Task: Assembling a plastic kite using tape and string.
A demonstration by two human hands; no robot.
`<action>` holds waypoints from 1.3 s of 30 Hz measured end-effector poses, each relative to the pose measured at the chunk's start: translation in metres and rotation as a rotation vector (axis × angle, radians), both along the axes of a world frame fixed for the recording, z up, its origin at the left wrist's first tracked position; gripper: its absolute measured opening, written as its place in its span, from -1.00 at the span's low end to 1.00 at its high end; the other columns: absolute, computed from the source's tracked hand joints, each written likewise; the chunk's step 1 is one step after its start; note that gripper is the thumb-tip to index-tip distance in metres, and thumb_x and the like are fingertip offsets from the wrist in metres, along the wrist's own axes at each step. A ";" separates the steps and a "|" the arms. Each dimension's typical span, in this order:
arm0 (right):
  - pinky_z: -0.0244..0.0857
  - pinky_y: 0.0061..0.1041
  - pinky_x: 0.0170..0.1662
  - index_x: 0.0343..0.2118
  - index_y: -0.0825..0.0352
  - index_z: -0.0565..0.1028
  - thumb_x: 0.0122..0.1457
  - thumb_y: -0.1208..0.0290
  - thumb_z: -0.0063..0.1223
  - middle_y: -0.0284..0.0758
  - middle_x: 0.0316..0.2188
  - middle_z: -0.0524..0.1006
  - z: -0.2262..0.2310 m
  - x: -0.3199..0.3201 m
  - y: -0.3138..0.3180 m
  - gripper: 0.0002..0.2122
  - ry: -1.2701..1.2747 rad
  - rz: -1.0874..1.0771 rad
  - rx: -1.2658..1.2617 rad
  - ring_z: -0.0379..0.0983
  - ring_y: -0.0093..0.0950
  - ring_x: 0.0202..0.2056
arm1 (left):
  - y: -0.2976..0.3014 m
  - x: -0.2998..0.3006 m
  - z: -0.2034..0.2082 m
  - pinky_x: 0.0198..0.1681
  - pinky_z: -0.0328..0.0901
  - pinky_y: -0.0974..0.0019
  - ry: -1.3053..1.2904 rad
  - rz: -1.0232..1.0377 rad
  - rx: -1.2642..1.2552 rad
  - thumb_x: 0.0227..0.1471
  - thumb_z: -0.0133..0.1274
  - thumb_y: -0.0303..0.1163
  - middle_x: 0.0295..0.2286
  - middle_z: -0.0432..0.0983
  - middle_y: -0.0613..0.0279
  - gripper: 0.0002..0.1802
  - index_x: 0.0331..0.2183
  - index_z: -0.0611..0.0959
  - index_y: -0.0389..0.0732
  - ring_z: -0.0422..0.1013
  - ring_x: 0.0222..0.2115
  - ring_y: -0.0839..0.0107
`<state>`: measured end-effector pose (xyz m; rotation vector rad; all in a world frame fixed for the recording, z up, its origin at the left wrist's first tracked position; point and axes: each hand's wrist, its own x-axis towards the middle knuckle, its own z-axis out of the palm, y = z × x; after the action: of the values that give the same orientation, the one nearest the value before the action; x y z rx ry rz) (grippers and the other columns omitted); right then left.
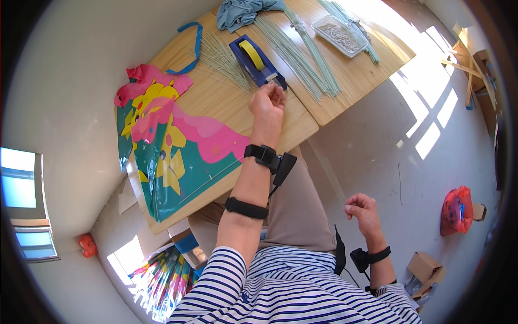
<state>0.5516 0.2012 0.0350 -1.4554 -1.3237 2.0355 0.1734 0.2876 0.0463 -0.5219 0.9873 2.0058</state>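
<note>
My left hand [267, 106] pinches small at the tape dispenser [261, 74], holding what I can't tell; tape [251, 55] seems light, sticky: grab its end

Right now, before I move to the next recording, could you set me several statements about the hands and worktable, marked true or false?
1. The left hand is at the cutter end of the blue tape dispenser. True.
2. The tape roll in it is red. False: it is yellow.
3. The right hand is away from the tabletop. True.
4. The clear tub stands on the floor. False: it is on the tabletop.
5. The pink, green and yellow printed sheet lies left of the dispenser. True.
</note>
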 end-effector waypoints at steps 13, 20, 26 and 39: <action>0.29 -0.62 -0.50 -0.46 0.43 0.50 0.01 0.69 0.06 -0.36 -0.60 0.49 -0.015 -0.003 0.000 -0.96 -0.065 0.030 0.056 0.38 -0.60 -0.60 | 0.007 0.006 0.005 -0.33 0.42 0.22 0.148 0.010 -0.163 0.05 0.11 -0.64 -0.52 0.47 0.21 -0.87 -0.33 0.51 -0.27 0.44 -0.46 0.35; 0.28 -0.63 -0.52 -0.48 0.43 0.49 0.00 0.71 0.06 -0.40 -0.63 0.46 -0.028 0.027 -0.006 -0.95 -0.095 -0.055 0.111 0.36 -0.62 -0.63 | -0.015 0.021 0.010 -0.24 0.45 0.18 0.110 -0.174 0.101 0.05 0.13 -0.63 -0.47 0.48 0.18 -0.76 -0.20 0.51 -0.29 0.46 -0.42 0.34; 0.30 -0.62 -0.49 -0.49 0.42 0.49 0.02 0.70 0.04 -0.42 -0.62 0.46 -0.025 0.020 -0.002 -0.95 -0.046 -0.028 0.177 0.38 -0.62 -0.59 | -0.075 0.017 0.082 -0.18 0.46 0.24 0.399 -0.470 0.346 0.07 0.15 -0.57 -0.42 0.49 0.21 -0.78 -0.19 0.55 -0.27 0.47 -0.38 0.38; 0.30 -0.63 -0.41 -0.46 0.41 0.50 0.03 0.68 0.05 -0.45 -0.60 0.46 0.014 -0.034 -0.019 -0.95 0.011 0.243 0.290 0.38 -0.64 -0.52 | -0.241 0.006 0.148 -0.09 0.41 0.20 0.673 -0.250 0.598 0.06 0.16 -0.58 -0.42 0.48 0.28 -0.76 -0.18 0.58 -0.22 0.44 -0.33 0.40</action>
<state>0.5177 0.1824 0.0489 -1.2023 -1.7800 1.8831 0.1792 0.0464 0.1946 0.6060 0.7070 2.1359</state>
